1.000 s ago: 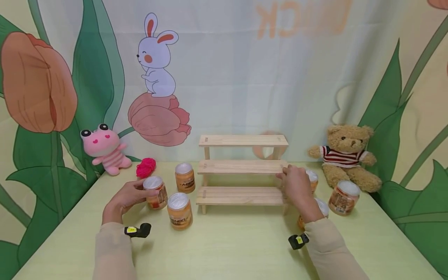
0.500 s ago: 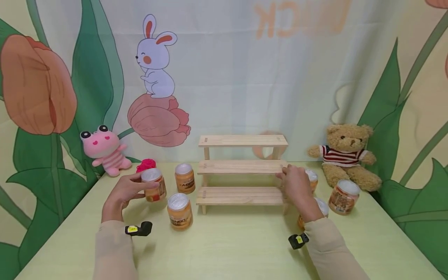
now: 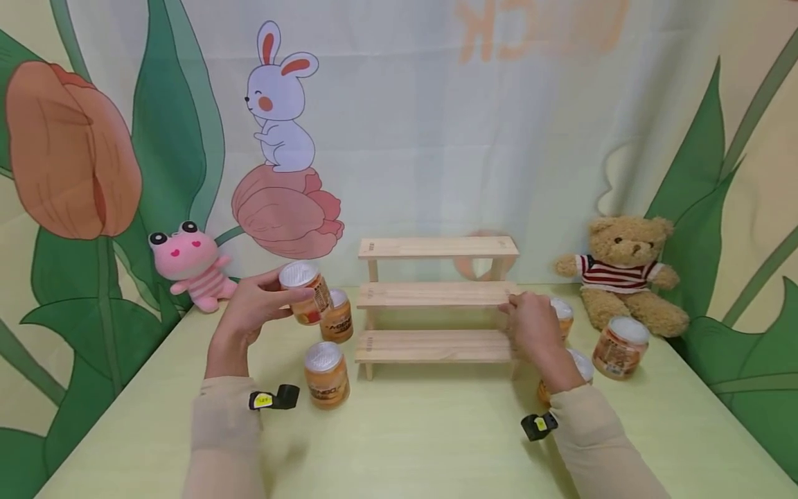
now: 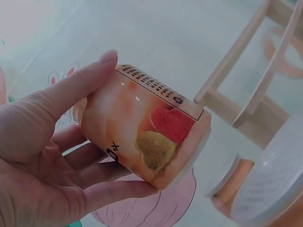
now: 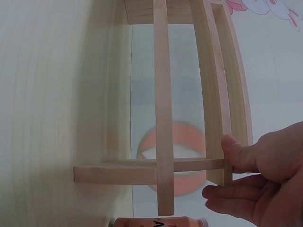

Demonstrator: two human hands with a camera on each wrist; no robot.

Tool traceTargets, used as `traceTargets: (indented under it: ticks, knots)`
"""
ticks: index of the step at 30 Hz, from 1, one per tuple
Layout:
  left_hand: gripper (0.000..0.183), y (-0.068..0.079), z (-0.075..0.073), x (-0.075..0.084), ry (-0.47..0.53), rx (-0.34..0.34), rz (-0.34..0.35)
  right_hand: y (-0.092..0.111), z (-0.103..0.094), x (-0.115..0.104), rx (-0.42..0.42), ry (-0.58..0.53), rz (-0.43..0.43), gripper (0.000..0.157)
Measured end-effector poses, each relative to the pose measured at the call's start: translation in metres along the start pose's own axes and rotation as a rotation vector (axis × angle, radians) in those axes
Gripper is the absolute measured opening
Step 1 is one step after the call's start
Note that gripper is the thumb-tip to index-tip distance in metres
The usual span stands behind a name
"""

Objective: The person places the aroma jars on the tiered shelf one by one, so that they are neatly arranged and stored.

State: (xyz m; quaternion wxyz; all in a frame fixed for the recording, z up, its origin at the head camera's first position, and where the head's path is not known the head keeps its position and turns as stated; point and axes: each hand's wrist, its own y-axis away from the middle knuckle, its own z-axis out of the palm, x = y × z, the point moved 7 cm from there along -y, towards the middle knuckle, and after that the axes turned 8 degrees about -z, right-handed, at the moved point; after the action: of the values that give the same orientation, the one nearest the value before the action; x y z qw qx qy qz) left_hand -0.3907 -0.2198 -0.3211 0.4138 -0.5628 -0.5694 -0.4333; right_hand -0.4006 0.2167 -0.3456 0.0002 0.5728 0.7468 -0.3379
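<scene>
Orange jar (image 4: pixel 137 123) held aloft beside wooden stand (image 3: pixel 430 294)

Red and yellow heart shapes mark the jar's label, pale ridged lid uppermost, clear of the bench (image 3: pixel 399 443) and left of the stand, which stands upright on the bench, three pale tiers rising stepwise toward the back, dark print at their left ends

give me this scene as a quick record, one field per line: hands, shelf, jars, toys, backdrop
left hand: holds a jar above the table
right hand: pinches the right end of the middle board
shelf: wooden, three tiers, standing on the table
jars left of shelf: two on the table, a nearer one and a farther one
jars right of shelf: three, two partly hidden by the right hand and arm
toys: pink frog plush, back left; teddy bear, back right
backdrop: printed tulips and rabbit
</scene>
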Motion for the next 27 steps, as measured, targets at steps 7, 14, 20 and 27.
traceTargets:
  ticks: [7, 14, 20, 27]
  knots:
    - [0.069, -0.008, 0.029, 0.006, 0.006, -0.032, -0.002, 0.002, 0.001, 0.001, -0.01, -0.001, -0.008, 0.025]
    - [0.069, -0.017, 0.059, 0.016, 0.004, -0.06, -0.002, -0.001, 0.001, 0.003, -0.012, 0.007, -0.017, 0.019]
    - [0.072, -0.023, 0.085, 0.035, 0.009, -0.079, 0.02, -0.002, 0.003, 0.004, -0.022, 0.019, -0.01, 0.018]
    - [0.065, -0.034, 0.112, 0.064, 0.007, -0.065, 0.067, -0.003, 0.002, 0.003, -0.027, 0.066, -0.019, 0.018]
